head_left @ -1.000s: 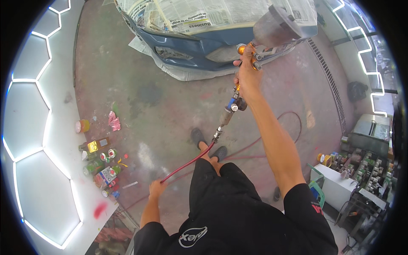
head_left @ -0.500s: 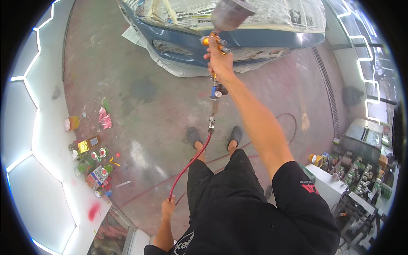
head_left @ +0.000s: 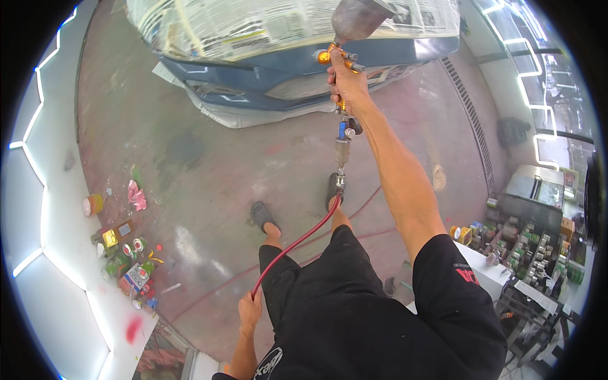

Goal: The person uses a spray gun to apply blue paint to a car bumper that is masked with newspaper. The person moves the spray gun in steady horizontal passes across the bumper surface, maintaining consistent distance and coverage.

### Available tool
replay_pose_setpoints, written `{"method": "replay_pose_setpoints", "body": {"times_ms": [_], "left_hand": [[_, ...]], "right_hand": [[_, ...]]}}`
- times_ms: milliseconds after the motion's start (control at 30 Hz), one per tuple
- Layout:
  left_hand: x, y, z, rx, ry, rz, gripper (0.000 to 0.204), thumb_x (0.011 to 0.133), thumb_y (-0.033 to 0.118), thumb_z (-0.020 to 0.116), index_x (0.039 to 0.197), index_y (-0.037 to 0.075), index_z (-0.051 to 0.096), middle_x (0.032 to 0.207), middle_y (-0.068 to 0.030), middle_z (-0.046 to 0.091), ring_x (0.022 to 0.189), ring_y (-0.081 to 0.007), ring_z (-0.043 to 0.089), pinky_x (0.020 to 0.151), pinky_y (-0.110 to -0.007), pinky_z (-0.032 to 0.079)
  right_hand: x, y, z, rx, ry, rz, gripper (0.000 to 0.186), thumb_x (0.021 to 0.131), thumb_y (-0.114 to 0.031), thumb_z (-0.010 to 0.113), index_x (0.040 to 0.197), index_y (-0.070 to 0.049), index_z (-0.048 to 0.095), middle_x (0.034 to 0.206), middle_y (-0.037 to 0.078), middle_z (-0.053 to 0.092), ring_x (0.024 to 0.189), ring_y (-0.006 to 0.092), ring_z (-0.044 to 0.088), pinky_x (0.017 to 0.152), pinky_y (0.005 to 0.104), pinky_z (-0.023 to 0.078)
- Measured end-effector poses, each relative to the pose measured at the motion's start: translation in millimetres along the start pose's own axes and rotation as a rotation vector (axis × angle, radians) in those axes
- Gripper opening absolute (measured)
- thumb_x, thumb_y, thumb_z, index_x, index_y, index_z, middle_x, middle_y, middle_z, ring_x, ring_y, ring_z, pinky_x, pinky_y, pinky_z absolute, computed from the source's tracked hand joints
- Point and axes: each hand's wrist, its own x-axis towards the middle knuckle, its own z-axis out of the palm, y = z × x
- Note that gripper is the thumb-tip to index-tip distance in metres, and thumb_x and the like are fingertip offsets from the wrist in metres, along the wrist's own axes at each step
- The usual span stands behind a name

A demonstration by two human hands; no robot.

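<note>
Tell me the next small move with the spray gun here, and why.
Probably lower the spray gun toward the bare blue panel before triggering. The right hand holds it high, level with the newspaper masking, while the left hand keeps the red hose off to the side, so nothing looks in the way.

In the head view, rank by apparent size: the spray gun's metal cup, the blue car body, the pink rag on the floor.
1. blue car body, by far the largest.
2. metal cup of the spray gun held in the right hand; it sits nearer the camera, which inflates it.
3. pink rag, smallest.
</note>
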Motion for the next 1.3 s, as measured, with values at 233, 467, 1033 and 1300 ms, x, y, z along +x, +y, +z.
{"method": "replay_pose_setpoints", "body": {"times_ms": [233, 467, 1033, 1300], "left_hand": [[-5, 113, 55, 0.043, 0.019, 0.056, 0.054, 0.107, 0.049, 0.067, 0.086, -0.001, 0.071, 0.076, -0.0287, 0.069, 0.074, -0.0521, 0.069, 0.07, -0.056, 0.053], [-9, 229, 110, 0.013, -0.025, 0.037, 0.054, 0.107, 0.047, 0.068, 0.085, -0.002, 0.069, 0.074, -0.028, 0.068, 0.073, -0.0501, 0.07, 0.069, -0.054, 0.053], [4, 334, 173, -0.014, -0.069, 0.054, 0.055, 0.107, 0.049, 0.067, 0.084, -0.001, 0.069, 0.071, -0.0265, 0.067, 0.071, -0.0493, 0.069, 0.069, -0.054, 0.052], [-9, 289, 156, -0.005, -0.042, 0.011, 0.056, 0.107, 0.05, 0.066, 0.086, -0.001, 0.069, 0.076, -0.0284, 0.07, 0.076, -0.0512, 0.07, 0.071, -0.055, 0.054]], "right_hand": [[45, -30, -112, -0.017, -0.001, -0.008, 0.064, 0.097, -0.069, 0.076, 0.094, -0.007, 0.061, 0.072, 0.001, 0.057, 0.046, 0.0074, 0.044, 0.041, 0.0278, 0.039], [98, -63, -218, -0.04, 0.022, -0.056, 0.064, 0.096, -0.068, 0.077, 0.095, -0.007, 0.061, 0.071, 0.001, 0.057, 0.045, 0.0072, 0.044, 0.041, 0.0274, 0.038], [157, -93, -351, -0.201, 0.325, -0.146, 0.066, 0.098, -0.069, 0.074, 0.101, -0.003, 0.066, 0.073, 0.001, 0.056, 0.048, 0.0087, 0.047, 0.042, 0.0274, 0.038], [111, -82, -269, -0.212, 0.144, -0.08, 0.065, 0.097, -0.071, 0.074, 0.098, -0.007, 0.064, 0.073, 0.0, 0.055, 0.047, 0.0068, 0.045, 0.041, 0.027, 0.037]]}}
